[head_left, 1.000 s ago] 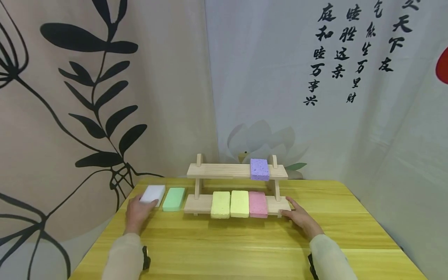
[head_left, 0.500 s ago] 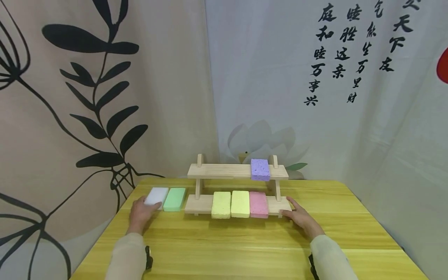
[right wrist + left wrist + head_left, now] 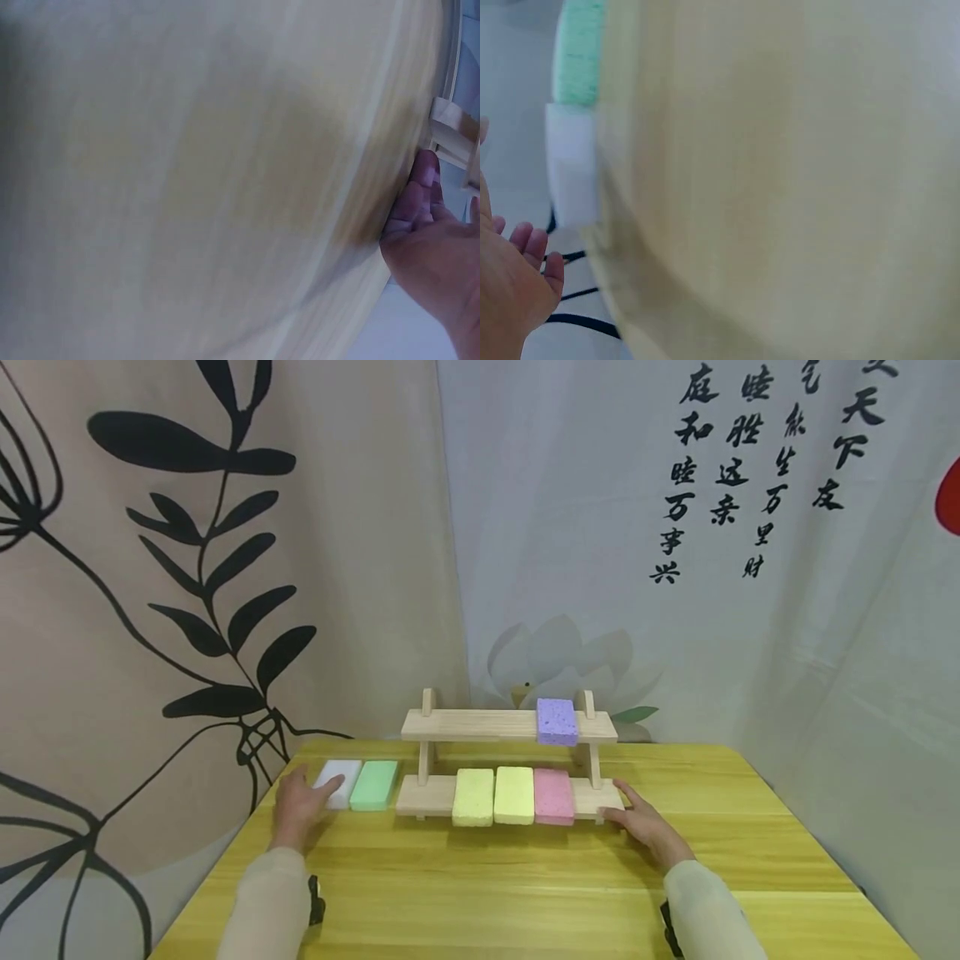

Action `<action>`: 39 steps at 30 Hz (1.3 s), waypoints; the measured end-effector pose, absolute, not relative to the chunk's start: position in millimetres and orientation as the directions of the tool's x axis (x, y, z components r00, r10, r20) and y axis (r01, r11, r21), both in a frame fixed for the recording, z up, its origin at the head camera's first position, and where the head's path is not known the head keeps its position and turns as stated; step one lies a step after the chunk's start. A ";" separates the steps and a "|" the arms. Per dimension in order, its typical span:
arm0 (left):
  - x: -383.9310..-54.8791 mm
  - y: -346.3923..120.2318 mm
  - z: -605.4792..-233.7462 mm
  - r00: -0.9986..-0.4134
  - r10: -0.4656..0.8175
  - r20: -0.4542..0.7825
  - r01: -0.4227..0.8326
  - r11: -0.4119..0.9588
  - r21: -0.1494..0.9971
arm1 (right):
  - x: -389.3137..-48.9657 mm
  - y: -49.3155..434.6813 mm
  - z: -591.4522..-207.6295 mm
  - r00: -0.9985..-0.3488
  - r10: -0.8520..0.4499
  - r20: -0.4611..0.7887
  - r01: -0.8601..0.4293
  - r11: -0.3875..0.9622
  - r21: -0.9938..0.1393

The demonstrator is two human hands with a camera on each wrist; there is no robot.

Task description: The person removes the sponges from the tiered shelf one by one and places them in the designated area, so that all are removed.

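My left hand [image 3: 296, 806] is beside the white sponge [image 3: 343, 781], its thumb overlapping the near corner in the head view. In the left wrist view, a gap shows between the loosely spread fingers and the white sponge [image 3: 574, 165]. Against that sponge's right side lies a green sponge [image 3: 374, 785], flat on the table. My right hand [image 3: 651, 831] grips the right end of the lower shelf of a two-tier wooden rack [image 3: 431, 793], thumb at the front edge. In the right wrist view, the fingers reach toward the rack's end [image 3: 454, 124].
Two yellow sponges [image 3: 473, 797] and a pink sponge [image 3: 553, 797] lean side by side on the lower shelf. A purple sponge [image 3: 557, 722] sits at the right of the upper shelf. The wooden table [image 3: 480, 893] ends before a printed curtain [image 3: 360, 527].
The white sponge has slid right, up against the green one, with my left hand. The left fingers have since come away from it. My right hand stays at the rack.
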State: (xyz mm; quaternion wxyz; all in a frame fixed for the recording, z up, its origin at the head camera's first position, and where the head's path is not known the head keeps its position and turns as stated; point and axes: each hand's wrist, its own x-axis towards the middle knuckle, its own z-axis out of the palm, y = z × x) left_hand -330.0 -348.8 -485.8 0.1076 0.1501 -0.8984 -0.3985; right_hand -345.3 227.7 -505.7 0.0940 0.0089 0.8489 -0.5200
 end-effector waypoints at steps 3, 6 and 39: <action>-337.3 -348.2 -476.4 -0.920 -0.375 0.112 -0.167 0.636 0.753 | -343.4 226.3 -503.5 -0.983 -0.091 -0.161 0.101 0.468 -0.878; -346.4 -344.9 -465.8 -0.907 -0.389 0.160 -0.142 0.640 0.756 | -341.4 225.2 -501.6 -0.983 -0.099 -0.153 0.089 0.472 -0.877; -386.1 -203.4 -358.0 -0.915 -0.195 0.354 0.184 0.578 0.795 | -341.2 228.3 -502.8 -0.983 -0.101 -0.151 0.089 0.455 -0.886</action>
